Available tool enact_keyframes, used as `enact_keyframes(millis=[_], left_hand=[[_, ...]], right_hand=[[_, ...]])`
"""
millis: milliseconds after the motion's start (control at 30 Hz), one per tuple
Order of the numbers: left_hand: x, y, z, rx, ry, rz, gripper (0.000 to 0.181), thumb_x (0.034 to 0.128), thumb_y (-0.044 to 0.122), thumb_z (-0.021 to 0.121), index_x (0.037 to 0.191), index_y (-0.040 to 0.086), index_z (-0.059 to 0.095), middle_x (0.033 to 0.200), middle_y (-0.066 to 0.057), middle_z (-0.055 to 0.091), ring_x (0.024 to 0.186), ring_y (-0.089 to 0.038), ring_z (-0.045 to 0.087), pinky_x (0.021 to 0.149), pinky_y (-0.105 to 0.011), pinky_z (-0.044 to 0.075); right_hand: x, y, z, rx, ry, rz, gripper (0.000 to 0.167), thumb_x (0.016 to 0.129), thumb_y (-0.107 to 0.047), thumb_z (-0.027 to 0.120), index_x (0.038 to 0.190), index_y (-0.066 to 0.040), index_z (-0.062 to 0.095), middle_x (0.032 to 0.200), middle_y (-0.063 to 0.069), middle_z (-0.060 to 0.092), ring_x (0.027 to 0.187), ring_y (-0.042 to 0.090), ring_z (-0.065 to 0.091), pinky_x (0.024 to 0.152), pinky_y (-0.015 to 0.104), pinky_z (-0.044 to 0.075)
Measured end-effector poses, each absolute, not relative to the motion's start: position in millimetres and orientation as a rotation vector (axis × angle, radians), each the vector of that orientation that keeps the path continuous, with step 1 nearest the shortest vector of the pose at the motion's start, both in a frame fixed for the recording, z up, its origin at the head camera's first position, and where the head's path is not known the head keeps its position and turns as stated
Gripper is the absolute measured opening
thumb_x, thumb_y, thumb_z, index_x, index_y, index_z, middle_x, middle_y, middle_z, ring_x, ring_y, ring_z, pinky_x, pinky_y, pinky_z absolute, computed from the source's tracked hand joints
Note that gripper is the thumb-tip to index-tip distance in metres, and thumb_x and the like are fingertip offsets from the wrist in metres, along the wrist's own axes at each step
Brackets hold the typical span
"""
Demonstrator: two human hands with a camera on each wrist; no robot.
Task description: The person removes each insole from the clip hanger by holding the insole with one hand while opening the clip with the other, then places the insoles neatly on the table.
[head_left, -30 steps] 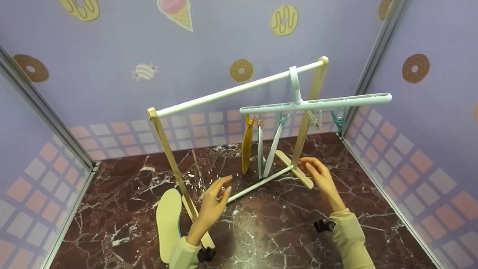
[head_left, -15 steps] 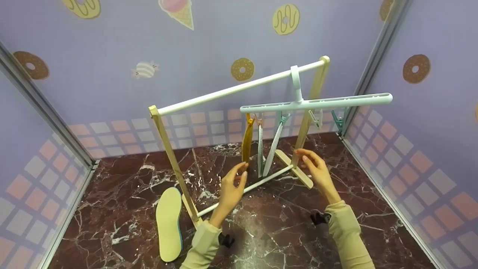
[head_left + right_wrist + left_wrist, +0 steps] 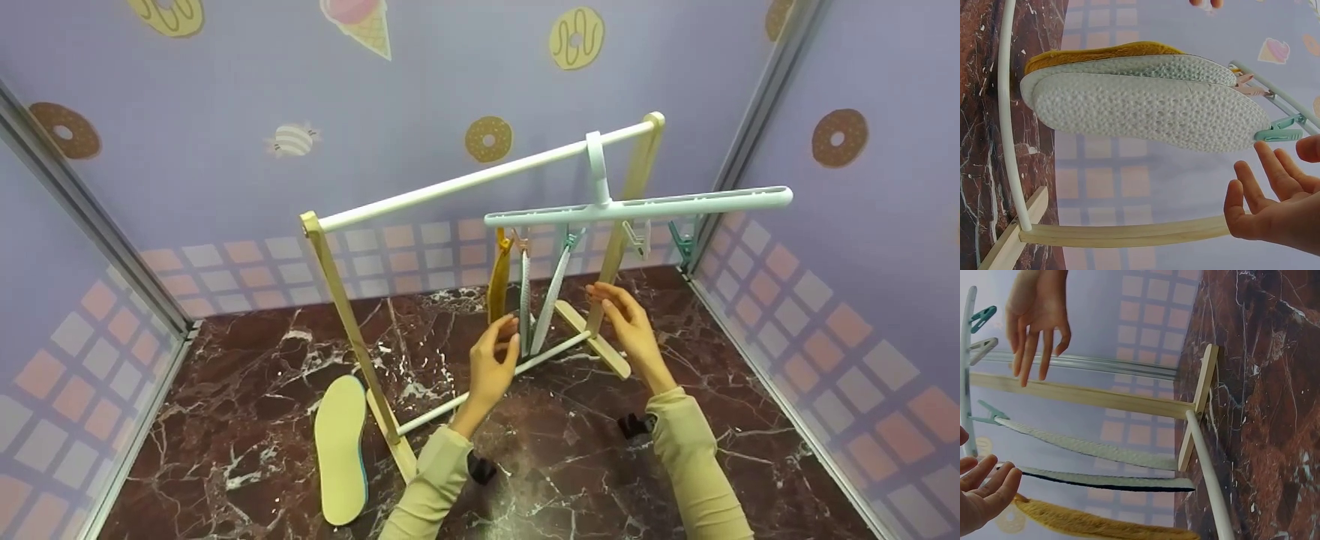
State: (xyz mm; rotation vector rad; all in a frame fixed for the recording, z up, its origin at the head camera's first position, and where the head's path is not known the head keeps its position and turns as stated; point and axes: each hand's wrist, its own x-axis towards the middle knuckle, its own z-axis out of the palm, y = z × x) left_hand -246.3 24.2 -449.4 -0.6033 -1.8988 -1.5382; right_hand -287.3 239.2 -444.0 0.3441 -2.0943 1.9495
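Observation:
Three insoles hang from clips on a pale hanger: a mustard fuzzy insole and two pale dimpled ones. A teal clip pinches the nearer dimpled insole; a pinkish clip holds the dimpled insole behind it. My left hand is raised just in front of the hanging insoles, fingers loosely bent, holding nothing. Right of them my right hand hovers with relaxed fingers, near the teal clip in the right wrist view. Neither hand visibly grips anything.
The hanger hooks over the top rod of a wooden-legged rack. A white clip and a green clip hang without insoles on its right half. A cream insole lies on the marbled table, left of the rack.
My left hand has moved right and upward, from beside the rack's left leg to the hanging insoles. My right hand has shifted slightly up and left. The insoles hang as before.

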Motion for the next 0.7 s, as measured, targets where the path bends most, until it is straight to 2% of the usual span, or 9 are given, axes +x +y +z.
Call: enact_keyframes(millis=[167,267,367,467,600,700], left_hand=[[-258,34,-458,-0.614,-1.93,-1.554,0.026,0.0798,-0.012,0.053,0.106,-0.017,0.051,0.102,-0.031,0.059,0.093,-0.041,0.058,0.071,-0.035,0.053],[-270,38,-472,-0.598,-1.965,-1.541,0.026,0.0815,-0.008,0.054,0.107,-0.014,0.052,0.104,-0.028,0.059,0.095,-0.039,0.058,0.072,-0.032,0.053],[-282,41,-485,-0.583,-1.992,-1.527,0.027,0.083,-0.004,0.055,0.109,-0.011,0.053,0.105,-0.025,0.059,0.096,-0.036,0.059,0.071,-0.031,0.053],[-286,42,-489,-0.585,-2.02,-1.514,0.028,0.0844,0.0,0.055,0.111,-0.008,0.053,0.106,-0.022,0.06,0.097,-0.034,0.059,0.071,-0.03,0.053],[-287,44,-490,-0.58,-2.07,-1.485,0.028,0.0856,0.003,0.054,0.113,-0.005,0.054,0.109,-0.019,0.06,0.101,-0.031,0.057,0.073,-0.031,0.052],[-287,47,-489,-0.562,-2.116,-1.416,0.029,0.0853,0.005,0.054,0.113,-0.004,0.054,0.11,-0.017,0.061,0.103,-0.029,0.055,0.081,-0.034,0.048]], right_hand=[[-294,238,-439,0.344,-2.077,1.944,0.035,0.094,-0.012,0.04,0.126,0.004,0.044,0.127,0.023,0.048,0.106,0.005,0.053,0.084,0.017,0.041],[-297,238,-436,0.337,-2.074,1.933,0.035,0.094,-0.011,0.039,0.125,0.004,0.044,0.127,0.024,0.048,0.106,0.004,0.052,0.085,0.016,0.041],[-300,237,-434,0.32,-2.059,1.949,0.034,0.095,-0.011,0.039,0.126,0.003,0.044,0.128,0.023,0.047,0.105,0.0,0.051,0.09,0.021,0.039],[-303,237,-432,0.316,-2.024,1.979,0.035,0.095,-0.011,0.038,0.126,0.003,0.044,0.13,0.023,0.045,0.106,-0.001,0.05,0.1,0.032,0.035],[-308,236,-431,0.32,-1.986,1.993,0.035,0.095,-0.011,0.037,0.125,0.005,0.044,0.131,0.024,0.044,0.112,0.007,0.049,0.106,0.042,0.028],[-311,236,-429,0.322,-1.991,1.963,0.034,0.095,-0.011,0.037,0.124,0.006,0.044,0.13,0.023,0.044,0.116,0.015,0.048,0.105,0.04,0.03]])
